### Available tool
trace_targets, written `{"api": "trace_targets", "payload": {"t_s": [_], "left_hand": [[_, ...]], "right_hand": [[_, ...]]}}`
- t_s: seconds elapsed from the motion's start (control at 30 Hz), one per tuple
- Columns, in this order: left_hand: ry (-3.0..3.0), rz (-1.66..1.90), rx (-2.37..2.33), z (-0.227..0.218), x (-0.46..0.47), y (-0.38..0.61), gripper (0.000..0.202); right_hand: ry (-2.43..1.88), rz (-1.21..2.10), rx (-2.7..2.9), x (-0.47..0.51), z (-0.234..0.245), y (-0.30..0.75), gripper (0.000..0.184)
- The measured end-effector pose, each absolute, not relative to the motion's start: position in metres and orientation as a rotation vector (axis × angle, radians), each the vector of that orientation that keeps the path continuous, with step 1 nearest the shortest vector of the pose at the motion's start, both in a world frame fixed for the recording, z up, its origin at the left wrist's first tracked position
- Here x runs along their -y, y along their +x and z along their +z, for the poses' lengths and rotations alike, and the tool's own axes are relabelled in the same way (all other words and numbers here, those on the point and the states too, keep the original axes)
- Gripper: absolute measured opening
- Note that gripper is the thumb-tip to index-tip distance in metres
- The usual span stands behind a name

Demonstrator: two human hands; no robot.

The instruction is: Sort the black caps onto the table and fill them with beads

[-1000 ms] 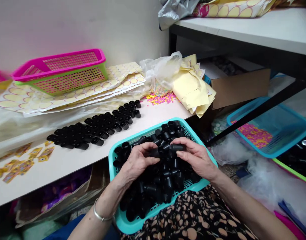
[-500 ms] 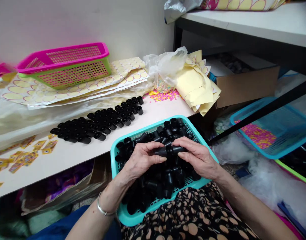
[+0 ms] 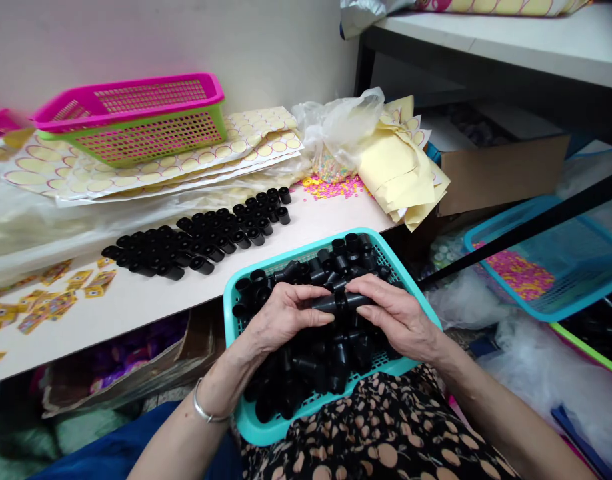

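Over a turquoise basket (image 3: 229, 320) on my lap, my left hand (image 3: 291, 312) pinches a black plastic cylinder (image 3: 325, 305) between thumb and fingers. My right hand (image 3: 393, 308) grips another black cylinder (image 3: 355, 301). The two pieces lie end to end, level, meeting between my hands; whether they are joined I cannot tell. Many similar black plastic pieces (image 3: 339, 360) fill the basket beneath, lying at all angles. More short black cylinders (image 3: 206, 237) stand in rows on the table to the left.
A pink and green basket (image 3: 146, 133) sits on sticker sheets (image 3: 266, 143) on the table (image 3: 151, 313). Small yellow packets (image 3: 49, 310) lie at left. Pink and yellow beads (image 3: 336, 188) are beside crumpled paper (image 3: 399, 173). A dark metal bar (image 3: 526, 237) slants across at right, before a blue basket (image 3: 576, 267).
The view has shifted slightly. Both hands keep their hold on the black cylinders, still end to end, with hardly any movement.
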State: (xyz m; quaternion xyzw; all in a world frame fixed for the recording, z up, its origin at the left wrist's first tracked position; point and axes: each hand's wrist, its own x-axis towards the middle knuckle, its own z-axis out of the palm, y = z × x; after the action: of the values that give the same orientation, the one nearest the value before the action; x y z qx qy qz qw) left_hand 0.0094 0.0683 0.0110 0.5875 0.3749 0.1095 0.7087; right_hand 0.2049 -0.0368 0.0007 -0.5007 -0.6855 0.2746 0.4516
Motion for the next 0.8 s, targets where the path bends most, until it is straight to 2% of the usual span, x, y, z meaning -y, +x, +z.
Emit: {"api": "trace_targets", "payload": {"t_s": [0.27,0.37,0.43,0.47,0.53,0.7,0.8], "left_hand": [[1.385,0.266,-0.712,0.012,-0.066,0.014,0.033],[1.383,0.288,-0.622,0.012,-0.06,0.021,0.043],[1.483,0.268,-0.597,0.015,-0.056,0.023,0.041],[1.555,0.265,-0.599,0.017,-0.056,0.022,0.037],[1.678,0.338,-0.645,0.022,-0.059,0.015,0.029],[1.673,1.001,-1.061,0.015,-0.092,-0.044,0.035],[1.38,1.417,-1.441,-0.014,-0.121,-0.09,0.044]], "right_hand": [[-1.256,0.564,1.778,0.037,-0.007,0.195,0.04],[-1.348,0.534,1.886,0.039,-0.012,0.179,0.067],[-1.372,0.595,2.011,0.04,-0.011,0.171,0.091],[-1.371,0.621,2.052,0.04,-0.01,0.171,0.096],[-1.404,0.585,2.028,0.038,-0.006,0.183,0.09],[-1.662,0.135,1.632,0.038,-0.017,0.269,0.038],[-1.893,0.079,1.728,0.053,-0.047,0.318,0.03]]}}
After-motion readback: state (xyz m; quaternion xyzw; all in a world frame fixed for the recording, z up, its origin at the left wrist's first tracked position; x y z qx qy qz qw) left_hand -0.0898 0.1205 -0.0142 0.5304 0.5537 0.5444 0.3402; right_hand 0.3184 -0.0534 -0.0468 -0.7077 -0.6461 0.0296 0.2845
